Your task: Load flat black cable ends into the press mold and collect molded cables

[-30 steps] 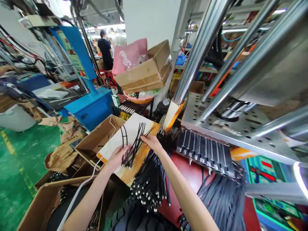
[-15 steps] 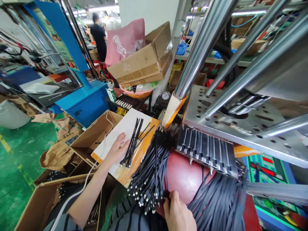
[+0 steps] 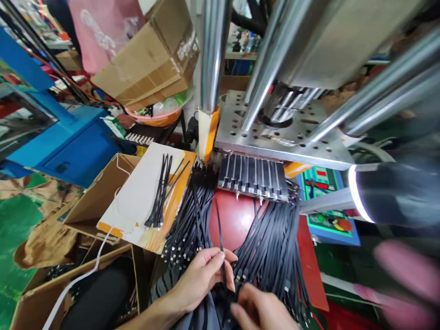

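My left hand (image 3: 202, 275) pinches a black cable (image 3: 220, 224) between thumb and fingertips at the lower middle. Its upper end stands up over the red surface (image 3: 237, 213). Just right of it, my right hand (image 3: 263, 307) has curled fingers near the cable's lower part; whether it grips anything is hidden. Left of my hands lies a pile of black cables (image 3: 189, 220) with pale connector ends. A second cable bundle (image 3: 271, 243) hangs on the right, below a metal fixture (image 3: 252, 178) with slots. Several cables (image 3: 160, 197) rest on the white and orange board.
Metal rods (image 3: 215, 59) and a holed steel plate (image 3: 285, 133) stand above the fixture. A control panel (image 3: 325, 192) and a blurred black cylinder (image 3: 395, 195) are at right. Open cardboard boxes (image 3: 103, 197) stand at left.
The view has swung right. My left hand has come from the board to the middle and taken hold of a cable. My right hand stays low, now beside it.
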A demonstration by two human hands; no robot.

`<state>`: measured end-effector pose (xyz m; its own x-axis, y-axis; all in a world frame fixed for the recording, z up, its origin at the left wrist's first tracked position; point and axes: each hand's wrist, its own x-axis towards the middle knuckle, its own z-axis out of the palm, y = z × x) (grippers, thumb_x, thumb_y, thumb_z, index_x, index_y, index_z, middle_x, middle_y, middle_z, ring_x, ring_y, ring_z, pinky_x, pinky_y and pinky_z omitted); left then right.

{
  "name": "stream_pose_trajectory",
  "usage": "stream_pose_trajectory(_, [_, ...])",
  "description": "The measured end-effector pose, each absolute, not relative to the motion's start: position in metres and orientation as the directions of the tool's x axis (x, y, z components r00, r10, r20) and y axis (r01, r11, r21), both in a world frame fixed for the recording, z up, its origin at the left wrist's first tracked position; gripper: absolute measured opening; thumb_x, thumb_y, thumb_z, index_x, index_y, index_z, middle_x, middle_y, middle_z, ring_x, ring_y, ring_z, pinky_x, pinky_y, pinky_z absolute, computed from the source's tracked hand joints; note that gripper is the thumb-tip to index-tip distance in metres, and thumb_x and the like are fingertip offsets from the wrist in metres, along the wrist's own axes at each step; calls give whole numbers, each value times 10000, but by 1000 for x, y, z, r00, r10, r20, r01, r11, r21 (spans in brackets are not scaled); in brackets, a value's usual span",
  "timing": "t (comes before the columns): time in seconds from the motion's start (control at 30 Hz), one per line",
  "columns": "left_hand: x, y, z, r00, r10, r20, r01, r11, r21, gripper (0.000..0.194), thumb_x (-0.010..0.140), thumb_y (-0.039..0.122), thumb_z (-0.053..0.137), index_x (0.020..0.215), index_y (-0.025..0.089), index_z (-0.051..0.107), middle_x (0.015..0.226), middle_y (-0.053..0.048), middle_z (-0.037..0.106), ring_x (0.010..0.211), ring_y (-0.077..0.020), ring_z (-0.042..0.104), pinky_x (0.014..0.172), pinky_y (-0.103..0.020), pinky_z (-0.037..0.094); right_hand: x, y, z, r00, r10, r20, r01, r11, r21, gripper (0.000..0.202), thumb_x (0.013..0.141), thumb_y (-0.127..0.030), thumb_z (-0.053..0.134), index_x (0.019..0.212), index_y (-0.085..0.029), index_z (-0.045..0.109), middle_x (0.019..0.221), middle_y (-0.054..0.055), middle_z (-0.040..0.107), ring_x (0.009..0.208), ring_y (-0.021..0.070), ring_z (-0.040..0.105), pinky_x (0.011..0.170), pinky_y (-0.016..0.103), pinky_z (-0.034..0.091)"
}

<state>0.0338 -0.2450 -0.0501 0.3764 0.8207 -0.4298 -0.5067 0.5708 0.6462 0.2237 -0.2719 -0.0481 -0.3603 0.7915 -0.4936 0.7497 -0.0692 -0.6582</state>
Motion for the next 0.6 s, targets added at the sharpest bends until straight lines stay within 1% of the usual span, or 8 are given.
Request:
stream_pose_trajectory(0.07, [37,-240,-44,426,825,-370,-364,531,765,498,982,596,601,1037,111,701,654,-16,661,608,-135,646,710,-277,538,219,-255,-44,-128,910,-394,828,-120,-548,249,975,-440,540,826,-244,580,697,44,731,623,221,711,559,274,437])
stream_pose_trajectory(0.13, [35,-236,-40,450,829,-332,-216,462,860,517,1001,606,554,1032,113,705,667,-35,693,643,-150,669,725,-280,555,207,-236,-43,76,950,-303,910,-191,-368,310,1015,-488,493,884,-220,575,754,93,740,651,259,734,548,293,439])
stream_pose_trajectory(0.23, [30,-231,-43,437,830,-346,-63,412,909,562,1002,635,519,1004,106,709,709,-77,748,674,-180,722,737,-303,586,189,-214,-47,211,921,-327,953,-268,-142,288,1059,-365,412,974,-158,592,863,155,753,695,297,764,530,298,423])
stream_pose_trajectory(0.3, [28,-227,-49,421,823,-381,23,410,912,599,984,664,524,996,98,718,780,-116,783,718,-211,764,754,-329,611,188,-208,-51,244,900,-360,949,-299,-103,258,1052,-280,397,975,-146,603,868,154,749,709,294,764,542,292,415])
stream_pose_trajectory(0.37, [28,-223,-55,405,814,-416,74,424,903,621,960,676,558,1021,85,739,908,-158,806,808,-248,795,814,-370,634,198,-212,-52,210,917,-340,932,-292,-214,241,1037,-259,415,901,-175,595,814,115,731,708,259,739,574,283,415])
stream_pose_trajectory(0.43, [31,-220,-58,411,797,-442,60,460,886,634,941,666,602,1099,70,751,1026,-184,807,901,-280,802,876,-416,644,211,-222,-52,108,958,-266,860,-225,-459,262,1040,-311,431,840,-208,564,739,53,682,656,202,673,595,271,411])
stream_pose_trajectory(0.53, [39,-214,-58,451,776,-442,-43,513,857,641,920,645,654,1177,66,752,1091,-182,806,971,-309,795,933,-461,637,221,-244,-47,-43,987,-153,607,-95,-789,351,1053,-455,427,798,-230,516,673,-9,568,594,147,533,581,249,393])
stream_pose_trajectory(0.6, [45,-211,-58,439,794,-421,-99,509,855,629,919,641,662,1184,80,760,1105,-169,807,987,-314,793,973,-475,623,221,-256,-46,-100,982,-158,468,-94,-879,409,1046,-525,432,768,-231,489,668,-21,510,594,136,470,565,240,378])
